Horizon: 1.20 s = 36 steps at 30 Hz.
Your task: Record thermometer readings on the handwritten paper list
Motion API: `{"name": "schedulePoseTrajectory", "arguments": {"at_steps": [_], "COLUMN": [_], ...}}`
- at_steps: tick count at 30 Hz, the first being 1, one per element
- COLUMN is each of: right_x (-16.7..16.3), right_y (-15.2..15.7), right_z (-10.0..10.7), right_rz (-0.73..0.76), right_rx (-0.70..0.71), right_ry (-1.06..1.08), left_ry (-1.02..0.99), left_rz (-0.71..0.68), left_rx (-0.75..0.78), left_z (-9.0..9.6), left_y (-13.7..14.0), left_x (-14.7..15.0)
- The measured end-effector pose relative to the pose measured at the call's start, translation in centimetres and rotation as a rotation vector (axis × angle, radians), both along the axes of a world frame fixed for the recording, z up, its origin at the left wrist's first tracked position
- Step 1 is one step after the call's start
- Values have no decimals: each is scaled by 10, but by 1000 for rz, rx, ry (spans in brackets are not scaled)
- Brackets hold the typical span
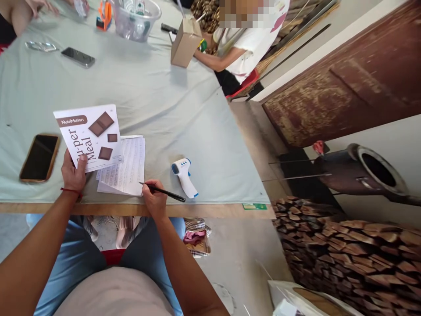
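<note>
My left hand (74, 172) grips the lower edge of a white booklet (79, 136), thumb on its cover, which carries the word NutriMotion and pictures of brown chocolate pieces. Partly under the booklet lie handwritten paper sheets (131, 164) on the cloth. My right hand (155, 198) is closed around a black pen (169, 193), its tip pointing left over the right edge of the sheets. To the right of that hand lies a white and blue infrared thermometer (184, 176). A smartphone in a brown case (40, 157) rests left of my left hand.
Farther back on the table (148, 96) are a dark phone (78, 57), an orange tape dispenser (104, 16) and a plastic basket (136, 22) with items. Across, a person's arm (220, 60) reaches toward a cardboard box (186, 42). Stacked firewood (355, 259) stands at the right.
</note>
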State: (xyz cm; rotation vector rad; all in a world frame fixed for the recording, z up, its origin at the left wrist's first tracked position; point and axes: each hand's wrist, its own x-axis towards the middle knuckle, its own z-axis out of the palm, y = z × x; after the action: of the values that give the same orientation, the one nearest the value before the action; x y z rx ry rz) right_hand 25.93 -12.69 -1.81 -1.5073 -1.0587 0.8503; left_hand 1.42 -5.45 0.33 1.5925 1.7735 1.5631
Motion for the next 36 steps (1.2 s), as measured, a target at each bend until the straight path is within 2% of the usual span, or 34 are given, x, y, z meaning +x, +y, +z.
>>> {"name": "schedulePoseTrajectory", "arguments": {"at_steps": [14,28,36], "right_x": [5,5,6], "right_y": [-5,-6,-6], "right_z": [3,3,2], "right_rz": [46,31,58], "right_rx": [112,90,90], "right_ry": [-95,-176,-184], "left_ry": [10,102,57], "left_rz": [4,-38,-25], "left_rx": [57,174,119], "left_z": [6,3,6], "left_y": [1,4,2], "left_x": [8,8,10]}}
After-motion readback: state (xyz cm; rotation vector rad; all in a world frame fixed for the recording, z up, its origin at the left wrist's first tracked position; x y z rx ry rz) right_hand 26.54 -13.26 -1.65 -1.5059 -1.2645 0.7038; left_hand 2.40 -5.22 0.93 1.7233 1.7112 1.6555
